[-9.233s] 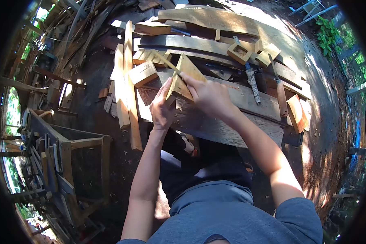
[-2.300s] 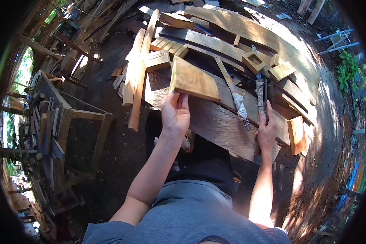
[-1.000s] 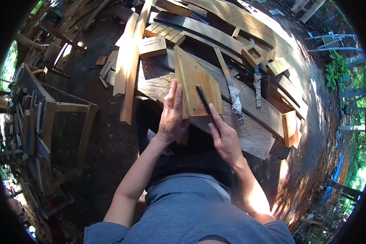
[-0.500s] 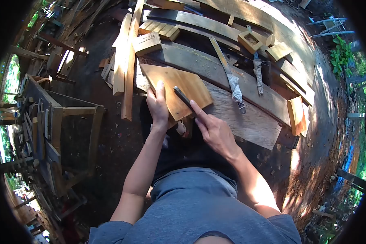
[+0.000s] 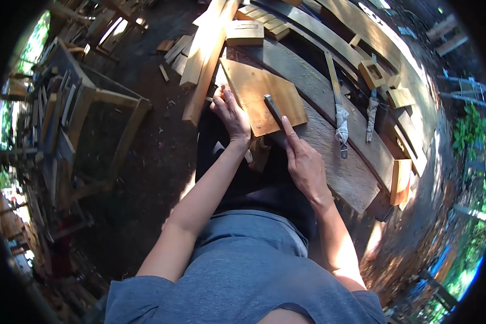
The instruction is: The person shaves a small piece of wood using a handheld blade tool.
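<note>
A flat, angular wooden board (image 5: 272,89) lies tilted in front of my body, its lower end near my lap. My right hand (image 5: 306,164) is closed around a chisel (image 5: 273,111), index finger stretched along the dark blade. The blade rests over the board's face; its handle is hidden in my palm. Beside the board's left edge is my left hand (image 5: 233,116), its fingers curled and thumb close to them. What those fingers hold, if anything, I cannot make out.
Two tools with wrapped handles, one a cloth-wrapped tool (image 5: 341,124), lie on the planks (image 5: 308,81). Around them sit a grooved wooden block (image 5: 244,32), a hollowed block (image 5: 371,74) and a small block (image 5: 400,182). Long beams (image 5: 208,59) stand left; a wooden frame (image 5: 116,97) is farther left.
My left thumb has come off the board's face, and that hand now sits curled beside the edge. The chisel stays on the board in my right hand. The whole view has shifted.
</note>
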Tool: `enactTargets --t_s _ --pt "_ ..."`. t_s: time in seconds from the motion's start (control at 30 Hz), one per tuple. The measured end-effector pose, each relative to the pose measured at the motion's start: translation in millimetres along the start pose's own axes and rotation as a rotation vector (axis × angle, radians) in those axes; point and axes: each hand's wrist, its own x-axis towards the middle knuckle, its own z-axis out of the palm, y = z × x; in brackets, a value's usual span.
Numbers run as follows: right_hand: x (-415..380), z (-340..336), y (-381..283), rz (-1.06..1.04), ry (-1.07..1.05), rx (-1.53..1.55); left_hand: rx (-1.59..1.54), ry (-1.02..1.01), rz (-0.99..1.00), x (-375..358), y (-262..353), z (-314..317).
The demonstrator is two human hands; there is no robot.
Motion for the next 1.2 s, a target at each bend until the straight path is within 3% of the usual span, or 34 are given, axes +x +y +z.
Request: enactTargets --t_s 0.07,0.13,0.2,0.23,0.47,0.53,0.57,0.6,0.67,0.7,0.8,0.83,0.87,0.97,1.07,1.13,1.2 --pt "1.9 -4.8 -2.3 -0.016 -0.02 -0.011 -0.255 -0.037 -0.17 -9.9 -11.7 1.4" --pt "3.2 -8.7 -6.1 -0.022 -0.032 -0.014 -0.108 -0.155 -0.203 -33.0 -0.8 -8.7" --pt "3.6 -10.1 -12.3 0.003 -0.076 -0.026 -0.387 -0.151 -0.17 -44.6 -9.1 -2.4" --pt "1.5 -9.7 -16.7 -0.008 -0.087 -0.034 -0.245 -0.169 -0.152 -43.3 -6.7 -5.2" --pt "-9.6 -16.6 -44.1 -0.103 -0.185 -0.019 -0.412 -0.242 -0.323 -19.7 19.5 -13.3" --pt "-5.7 -10.8 -48.0 -0.139 -0.251 0.054 -0.456 -0.466 -0.728 4.6 -8.2 -18.4" --pt "-0.7 -9.1 -56.6 -0.062 -0.277 0.031 -0.523 -0.481 -0.523 6.3 -59.8 -4.3" --pt "5.8 -7.7 -60.9 -0.075 -0.283 0.021 -0.535 -0.467 -0.521 3.8 -55.5 -0.8" --pt "17.9 -4.4 -68.1 -0.051 -0.272 -0.052 -0.562 -0.153 -0.48 -7.6 -40.2 5.7" --pt "23.2 -3.6 -72.5 -0.054 -0.257 -0.071 -0.449 -0.257 -0.508 3.9 -39.9 -6.9" --pt "33.1 -1.4 -72.8 -0.101 -0.222 -0.117 -0.277 -0.2 -0.326 -20.8 -10.3 -13.9" --pt "34.6 -2.2 -71.1 -0.104 -0.228 -0.127 -0.222 -0.205 -0.001 -19.3 -9.4 -16.6" --pt "35.3 -3.2 -68.9 -0.113 -0.241 -0.131 -0.281 -0.25 -0.098 -32.1 -5.6 -22.1" --pt "26.6 -13.4 -64.0 -0.155 -0.267 -0.186 -0.32 -0.246 -0.13 -32.3 -15.3 -13.6" --pt "12.7 -29.7 -65.4 -0.185 -0.306 -0.248 -0.152 -0.192 -0.182 -37.7 -32.8 -8.3" --pt "8.5 -39.5 -72.6 -0.145 -0.366 -0.296 -0.216 -0.305 -0.31 -34.2 -14.9 -20.2" --pt "21.2 -42.7 -83.4 -0.117 -0.391 -0.288 -0.399 -0.269 -0.395 -34.7 -20.9 -6.7"
